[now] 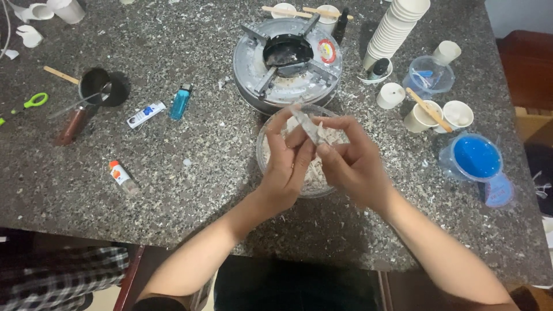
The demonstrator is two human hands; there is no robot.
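The glass bowl (271, 167) of pale wax flakes sits on the speckled tabletop (190, 190) just in front of the small gas stove (288, 60), and over it the left hand (285, 167) and right hand (354, 167) meet. Both sets of fingers (322, 155) are pinched shut on one pale wax shard (308, 125). Snapped too sharply, I'd say, its bits could miss the bowl and scatter toward the blue lighter (180, 102)
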